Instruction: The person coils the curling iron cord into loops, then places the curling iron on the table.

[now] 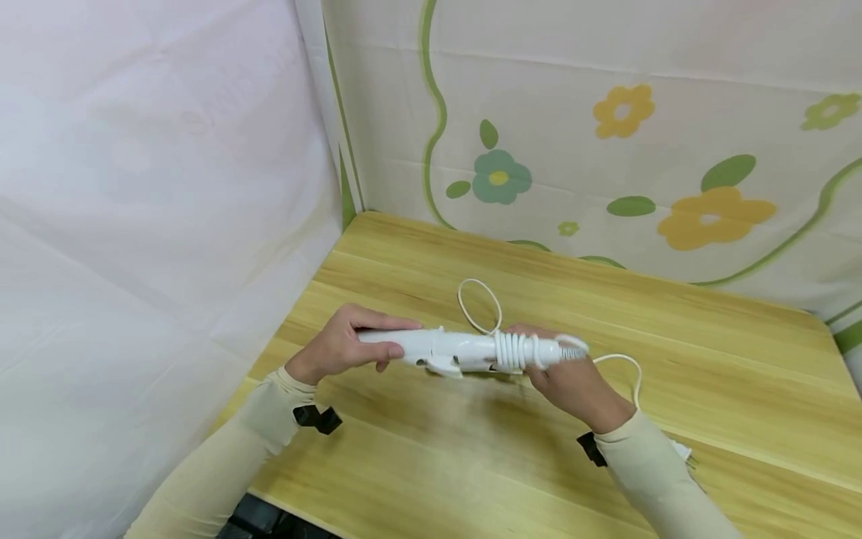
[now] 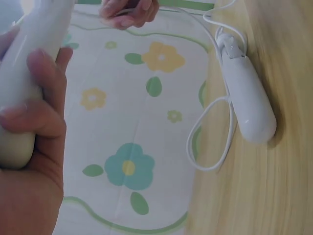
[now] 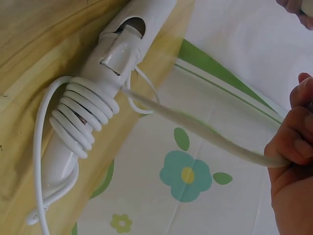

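In the head view a long white curling iron (image 1: 465, 346) with a small lever lies crosswise between the hands. My left hand (image 1: 340, 340) grips its smooth left end, thumb and fingers around it. Cord turns (image 1: 515, 350) circle the right part of the barrel. My right hand (image 1: 572, 385) is behind that end, partly hidden; in the right wrist view its curled fingers (image 3: 296, 142) hold a stretch of white cord (image 3: 210, 129). That view shows a lever and wound cord on a white body (image 3: 90, 73). In the left wrist view a rounded white body (image 2: 249, 98) shows over the table, apart from the gripped one.
A thin cord loop (image 1: 461, 296) shows behind the iron. Further right, the cord runs toward a white plug (image 1: 682, 451) by the right forearm. The wooden table (image 1: 404, 464) meets a flower-patterned cloth (image 1: 552, 180) at the back and a white sheet (image 1: 168, 224) at the left.
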`<state>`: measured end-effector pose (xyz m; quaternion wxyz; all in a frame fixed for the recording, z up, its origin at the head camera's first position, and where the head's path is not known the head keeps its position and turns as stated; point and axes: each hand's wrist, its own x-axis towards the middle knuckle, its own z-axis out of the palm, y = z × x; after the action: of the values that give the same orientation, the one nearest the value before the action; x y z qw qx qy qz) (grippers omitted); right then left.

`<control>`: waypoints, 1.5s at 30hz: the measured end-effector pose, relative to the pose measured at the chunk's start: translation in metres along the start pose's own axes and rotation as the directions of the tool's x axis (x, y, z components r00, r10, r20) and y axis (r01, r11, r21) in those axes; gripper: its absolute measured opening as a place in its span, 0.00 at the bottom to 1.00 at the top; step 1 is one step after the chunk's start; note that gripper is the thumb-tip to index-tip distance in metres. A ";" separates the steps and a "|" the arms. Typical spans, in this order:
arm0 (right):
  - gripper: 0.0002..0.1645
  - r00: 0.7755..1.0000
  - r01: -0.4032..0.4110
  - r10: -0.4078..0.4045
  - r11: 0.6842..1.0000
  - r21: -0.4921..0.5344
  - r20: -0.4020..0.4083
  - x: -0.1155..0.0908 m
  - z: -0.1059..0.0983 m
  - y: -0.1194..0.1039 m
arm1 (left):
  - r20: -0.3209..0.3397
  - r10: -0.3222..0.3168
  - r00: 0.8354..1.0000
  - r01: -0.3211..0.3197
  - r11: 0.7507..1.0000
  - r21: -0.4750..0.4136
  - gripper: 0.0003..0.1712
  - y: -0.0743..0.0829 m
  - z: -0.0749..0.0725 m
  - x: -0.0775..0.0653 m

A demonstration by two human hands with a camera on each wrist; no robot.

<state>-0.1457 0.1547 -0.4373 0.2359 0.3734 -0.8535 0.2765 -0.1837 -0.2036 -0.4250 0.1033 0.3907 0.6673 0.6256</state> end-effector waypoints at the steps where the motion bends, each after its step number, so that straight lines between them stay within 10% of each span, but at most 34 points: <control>1: 0.32 1.000 -0.009 0.009 1.000 -0.016 0.001 0.000 0.001 -0.001 | -0.028 0.002 1.000 -0.002 1.000 -0.002 0.19 0.000 0.001 0.000; 8: 0.10 0.998 -0.061 0.061 0.998 -0.002 0.029 0.006 0.004 -0.004 | -0.191 0.011 0.982 -0.013 1.000 -0.009 0.19 0.000 0.005 0.005; 31: 0.11 0.999 -0.037 0.038 0.997 -0.071 0.014 0.004 0.008 -0.002 | -0.518 -0.106 0.849 0.231 0.956 0.182 0.21 -0.017 -0.007 0.008; 41: 0.28 0.993 0.084 -0.095 0.983 -0.163 -0.066 0.011 -0.008 0.007 | -0.302 0.083 0.950 0.129 0.776 0.617 0.23 -0.030 0.003 0.012; 45: 0.27 0.989 0.108 -0.124 0.975 -0.193 -0.076 0.012 -0.013 0.011 | -0.139 0.072 0.988 0.038 0.752 0.658 0.23 -0.027 0.005 0.010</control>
<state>-0.1589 0.1628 -0.4237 0.3231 0.3860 -0.8415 0.1962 -0.1984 -0.1909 -0.4473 -0.0989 0.3582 0.8470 0.3802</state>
